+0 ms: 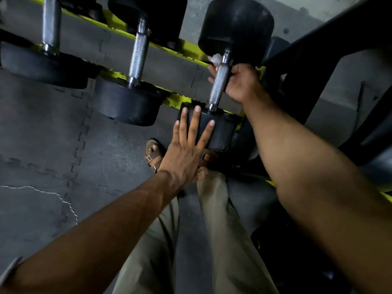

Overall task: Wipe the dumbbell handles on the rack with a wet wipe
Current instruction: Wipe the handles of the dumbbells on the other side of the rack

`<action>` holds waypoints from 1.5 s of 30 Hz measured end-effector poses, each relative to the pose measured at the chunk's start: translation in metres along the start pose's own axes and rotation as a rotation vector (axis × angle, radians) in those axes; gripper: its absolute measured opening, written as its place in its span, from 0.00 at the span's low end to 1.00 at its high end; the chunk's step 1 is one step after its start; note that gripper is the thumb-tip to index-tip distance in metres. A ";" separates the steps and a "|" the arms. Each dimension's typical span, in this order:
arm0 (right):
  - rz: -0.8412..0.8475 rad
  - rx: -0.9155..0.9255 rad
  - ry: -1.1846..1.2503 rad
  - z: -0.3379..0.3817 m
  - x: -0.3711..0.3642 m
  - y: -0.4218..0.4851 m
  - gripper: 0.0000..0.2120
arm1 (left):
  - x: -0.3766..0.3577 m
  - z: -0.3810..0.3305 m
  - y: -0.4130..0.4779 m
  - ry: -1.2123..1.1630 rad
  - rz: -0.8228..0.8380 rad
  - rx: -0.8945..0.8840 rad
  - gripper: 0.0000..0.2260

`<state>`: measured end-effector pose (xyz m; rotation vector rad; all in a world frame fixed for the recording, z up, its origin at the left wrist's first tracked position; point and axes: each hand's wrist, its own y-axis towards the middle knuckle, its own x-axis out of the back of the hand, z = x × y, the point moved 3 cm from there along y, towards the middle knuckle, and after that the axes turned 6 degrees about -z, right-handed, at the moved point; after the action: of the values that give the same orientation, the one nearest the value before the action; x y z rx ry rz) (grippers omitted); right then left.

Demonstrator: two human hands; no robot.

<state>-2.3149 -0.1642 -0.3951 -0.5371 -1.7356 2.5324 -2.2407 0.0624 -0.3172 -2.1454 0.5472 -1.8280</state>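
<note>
The fingers (194,124) of the left hand (186,153) lie straight and spread, pressed flat on the near head (221,132) of the rightmost dumbbell (216,92); they grasp nothing. The right hand (241,83) is curled round that dumbbell's knurled handle (219,81) towards its far end, and its fingertips (211,71) show past the handle on the left side. A crumpled white wet wipe (214,57) pokes out of the top of this grip, against the smooth collar just below the far head (235,28).

At the far left lies a grey floor mat (42,134) of interlocking tiles, with a thin white line (53,194) wandering across it. Above it the leftmost dumbbell (51,24) shows its steel handle and one black head, cut off by the top edge. Just beside it sits the middle dumbbell (139,56), its handle bare and well apart from both hands. All three dumbbells lie side by side across the two yellow rails (188,47) of the rack, with their heads on the rails and their handles spanning the gap between.

Below the left hand a foot in a brown sandal (151,154) stands on the mat, and beige trousers (212,230) run down to the bottom edge between the two bare forearms. To the right of the right hand a black frame (318,60) of the rack slants up towards the top right corner, against a pale wall (347,77). The lower right corner is too dark to make out.
</note>
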 end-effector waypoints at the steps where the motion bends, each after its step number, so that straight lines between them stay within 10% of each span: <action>1: -0.031 0.035 0.008 -0.004 0.001 -0.002 0.17 | 0.001 -0.001 -0.001 0.008 0.017 -0.004 0.59; 10: -0.639 0.776 -0.424 -0.015 0.007 -0.020 0.06 | 0.003 0.000 0.001 0.007 0.034 -0.007 0.60; 18: -0.437 1.577 -1.457 -0.015 -0.006 -0.053 0.08 | 0.007 0.000 0.000 0.009 0.048 0.003 0.55; 23: -0.302 1.366 -2.111 -0.009 -0.026 -0.049 0.12 | 0.002 -0.001 0.002 -0.014 -0.018 -0.003 0.54; 27: 0.304 1.033 -2.646 -0.031 -0.039 -0.069 0.13 | -0.002 -0.001 0.001 -0.022 -0.036 0.006 0.55; 32: -0.141 1.141 -2.578 0.018 -0.053 -0.071 0.11 | -0.003 0.003 0.003 0.005 -0.075 0.022 0.57; 36: 0.364 0.960 -2.694 -0.031 -0.045 -0.081 0.13 | -0.006 0.000 0.001 -0.013 -0.077 0.012 0.59; 40: -0.005 1.182 -2.419 0.012 -0.044 -0.076 0.13 | -0.008 0.000 0.001 -0.017 -0.097 0.016 0.60; 45: 0.468 1.323 -2.494 -0.016 -0.017 -0.094 0.14 | -0.009 0.000 0.002 -0.029 -0.112 0.023 0.58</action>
<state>-2.3104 -0.1177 -0.3099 -1.4139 -0.7431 -1.2387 -2.2425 0.0651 -0.3258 -2.2241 0.4052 -1.8475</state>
